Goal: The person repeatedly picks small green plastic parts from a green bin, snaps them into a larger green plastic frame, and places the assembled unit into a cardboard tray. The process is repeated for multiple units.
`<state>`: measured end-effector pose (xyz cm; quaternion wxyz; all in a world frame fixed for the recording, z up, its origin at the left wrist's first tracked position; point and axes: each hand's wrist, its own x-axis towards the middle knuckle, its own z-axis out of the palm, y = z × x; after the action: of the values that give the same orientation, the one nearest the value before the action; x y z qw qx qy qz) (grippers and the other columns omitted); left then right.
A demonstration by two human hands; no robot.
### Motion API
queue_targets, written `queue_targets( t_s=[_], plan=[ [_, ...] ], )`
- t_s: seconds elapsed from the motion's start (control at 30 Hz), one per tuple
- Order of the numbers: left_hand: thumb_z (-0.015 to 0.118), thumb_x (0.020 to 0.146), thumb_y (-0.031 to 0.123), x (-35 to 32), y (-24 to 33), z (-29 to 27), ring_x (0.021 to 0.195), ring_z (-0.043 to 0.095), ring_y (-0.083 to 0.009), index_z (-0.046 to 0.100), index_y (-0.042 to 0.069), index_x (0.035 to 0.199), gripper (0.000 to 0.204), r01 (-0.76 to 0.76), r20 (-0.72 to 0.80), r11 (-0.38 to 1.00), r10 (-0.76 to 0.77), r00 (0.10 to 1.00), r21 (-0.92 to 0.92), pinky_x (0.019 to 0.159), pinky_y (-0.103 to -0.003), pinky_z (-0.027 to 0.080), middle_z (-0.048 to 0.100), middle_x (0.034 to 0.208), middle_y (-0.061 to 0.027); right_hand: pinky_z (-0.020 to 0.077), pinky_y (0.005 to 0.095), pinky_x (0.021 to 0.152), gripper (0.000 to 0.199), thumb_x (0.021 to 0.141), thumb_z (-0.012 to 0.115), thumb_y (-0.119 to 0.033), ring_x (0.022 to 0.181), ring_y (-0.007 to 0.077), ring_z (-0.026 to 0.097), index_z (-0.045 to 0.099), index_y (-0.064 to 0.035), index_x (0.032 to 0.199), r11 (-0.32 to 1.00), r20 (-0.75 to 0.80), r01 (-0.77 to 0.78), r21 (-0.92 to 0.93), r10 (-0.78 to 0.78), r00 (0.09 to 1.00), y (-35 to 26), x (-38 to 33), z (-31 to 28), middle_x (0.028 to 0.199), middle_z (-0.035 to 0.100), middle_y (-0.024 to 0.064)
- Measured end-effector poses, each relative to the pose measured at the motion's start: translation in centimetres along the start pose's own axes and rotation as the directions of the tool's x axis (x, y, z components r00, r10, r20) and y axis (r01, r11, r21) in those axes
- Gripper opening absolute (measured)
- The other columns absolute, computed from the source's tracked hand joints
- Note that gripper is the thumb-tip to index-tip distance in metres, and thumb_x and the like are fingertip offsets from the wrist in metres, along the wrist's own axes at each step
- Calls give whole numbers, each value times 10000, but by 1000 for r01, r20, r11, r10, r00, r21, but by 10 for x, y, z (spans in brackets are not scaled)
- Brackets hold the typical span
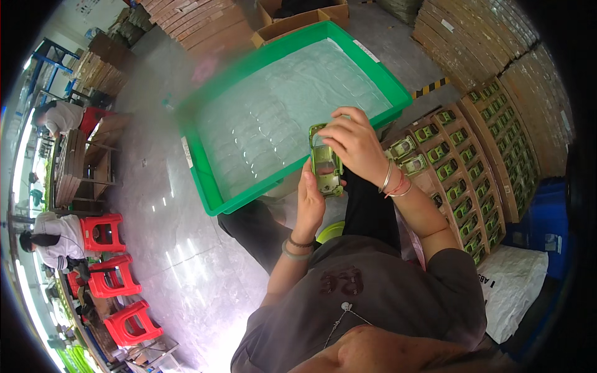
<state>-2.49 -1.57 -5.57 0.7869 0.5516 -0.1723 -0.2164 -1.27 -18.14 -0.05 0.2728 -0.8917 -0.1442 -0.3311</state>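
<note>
Head view: both hands close on one green toy car (326, 163), held over the lap just beside the green tray (198, 163). The left hand (310, 200) grips its lower end and the right hand (356, 144) curls over the top (fingers wrapped tight). A loose grip could drop it. Four red stools (112, 283); a rack (491, 163) holds dozens of cars.

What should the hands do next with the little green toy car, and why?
Probably carry the green toy car body to the right and set it in the cardboard tray beside the other car bodies. Both the left hand and the right hand already grip it, and that tray holds rows of matching green cars, while the green bin holds only clear plastic pieces.
</note>
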Motion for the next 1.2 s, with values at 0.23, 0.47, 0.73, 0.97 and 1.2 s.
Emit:
queue_targets(
  t_s=[0.23,0.47,0.73,0.97,1.2],
  plan=[
    [321,1033,388,-2,-2,17,827,652,-183,319,-13,1387,535,-1,14,1000,1,1000,-3,705,-281,528,577,1088,-120,503,388,771,293,755,651,-9,911,309,610,604,-58,1040,951,158,-309,5,305,939,-12,-23,0,1150,504,157],
    [425,1017,145,3,-18,29,1006,562,-144,413,2,1287,306,6,-44,998,-4,999,67,848,-282,467,565,1125,-97,551,370,698,394,759,628,21,893,337,639,560,-68,1137,969,171,-226,99,207,963,-9,-55,-1,1244,498,145],
    [441,1005,114,18,-48,40,759,584,-153,539,-19,1021,167,-135,-212,898,241,947,420,662,-320,476,616,856,-110,480,364,610,360,852,642,-85,739,309,601,525,-24,1187,792,-144,-546,272,595,791,-20,-83,14,958,593,148],
    [504,956,68,22,-67,60,691,578,-222,549,-22,944,102,-100,-134,870,187,973,483,620,-339,447,599,806,-147,403,404,548,177,854,626,-101,624,372,527,506,20,809,702,-193,-634,326,706,682,-1,-118,18,725,535,191],
    [624,913,187,16,-93,83,974,563,-260,538,-29,1215,382,-89,202,850,-21,979,519,741,-337,491,539,1151,-177,426,414,568,223,850,651,-177,627,387,561,581,32,886,456,-241,-830,322,887,393,42,-198,-3,685,575,211]
  ],
)
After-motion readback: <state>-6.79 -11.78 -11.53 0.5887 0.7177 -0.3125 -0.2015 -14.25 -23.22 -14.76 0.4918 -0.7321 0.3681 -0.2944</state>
